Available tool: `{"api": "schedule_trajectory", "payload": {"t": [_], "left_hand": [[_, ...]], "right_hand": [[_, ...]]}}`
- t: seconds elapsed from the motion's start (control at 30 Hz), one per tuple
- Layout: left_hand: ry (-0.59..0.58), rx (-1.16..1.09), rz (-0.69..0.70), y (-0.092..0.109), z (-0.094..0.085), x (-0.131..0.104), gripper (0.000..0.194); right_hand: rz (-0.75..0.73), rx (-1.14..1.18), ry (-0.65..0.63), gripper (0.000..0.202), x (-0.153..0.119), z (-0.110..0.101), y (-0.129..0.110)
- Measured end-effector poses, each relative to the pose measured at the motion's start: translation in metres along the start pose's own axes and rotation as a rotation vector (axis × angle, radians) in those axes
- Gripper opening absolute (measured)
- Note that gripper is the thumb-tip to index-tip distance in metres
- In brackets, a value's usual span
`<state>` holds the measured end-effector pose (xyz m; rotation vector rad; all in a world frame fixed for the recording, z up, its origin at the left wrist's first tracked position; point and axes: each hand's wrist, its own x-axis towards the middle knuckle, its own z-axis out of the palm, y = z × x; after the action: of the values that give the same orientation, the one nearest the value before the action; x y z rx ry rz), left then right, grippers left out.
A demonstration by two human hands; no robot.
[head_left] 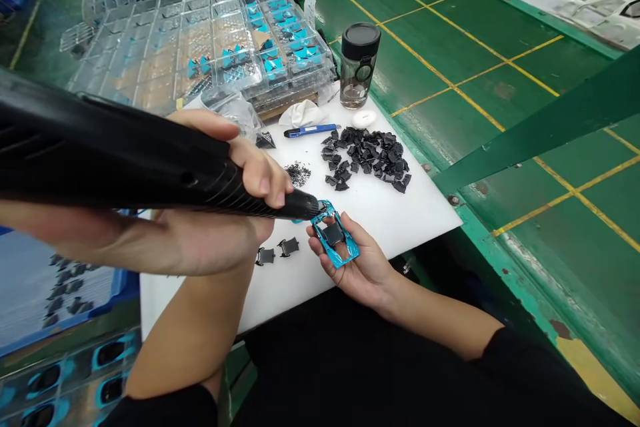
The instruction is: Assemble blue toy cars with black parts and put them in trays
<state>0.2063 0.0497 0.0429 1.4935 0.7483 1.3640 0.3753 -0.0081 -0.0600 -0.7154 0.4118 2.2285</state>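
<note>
1. the left hand (200,243) wraps around a black power tool (115,153), whose tip reaches the blue frame (350,251) from nine o'clock, at its upper end.
2. the right hand (367,277) cradles that frame palm up, thumb at its two o'clock edge; a dark panel (333,234) sits within the frame, over the white board (395,223).
3. from the frame: two dark parts (289,247) at nine, tiny screws (299,175) near eleven, black pieces (370,155) at one, lidded cup (356,70) at twelve, clear trays (150,33) toward ten-thirty.
</note>
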Motion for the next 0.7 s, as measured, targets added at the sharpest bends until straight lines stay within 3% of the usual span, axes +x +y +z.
{"api": "schedule_trajectory", "payload": {"t": [0.07, 0.2, 0.37, 0.53, 0.7], "left_hand": [[0.036, -0.166, 0.072, -0.002, 0.006, 0.004, 0.079], [-0.058, -0.281, 0.174, -0.013, 0.004, 0.011, 0.083], [-0.052, -0.265, 0.059, -0.006, 0.003, 0.01, 0.077], [-0.057, -0.231, 0.03, 0.0, 0.002, 0.009, 0.078], [-0.006, -0.203, 0.095, -0.005, 0.009, 0.008, 0.078]], "right_hand": [[-0.001, 0.0, -0.016, 0.03, -0.001, 0.0, 0.0], [-0.002, 0.002, -0.035, 0.029, -0.002, 0.0, -0.001], [-0.014, 0.006, -0.023, 0.03, -0.004, 0.003, 0.0], [-0.027, 0.001, 0.015, 0.032, -0.006, 0.006, 0.0], [-0.034, -0.009, 0.025, 0.033, -0.005, 0.006, 0.0]]}}
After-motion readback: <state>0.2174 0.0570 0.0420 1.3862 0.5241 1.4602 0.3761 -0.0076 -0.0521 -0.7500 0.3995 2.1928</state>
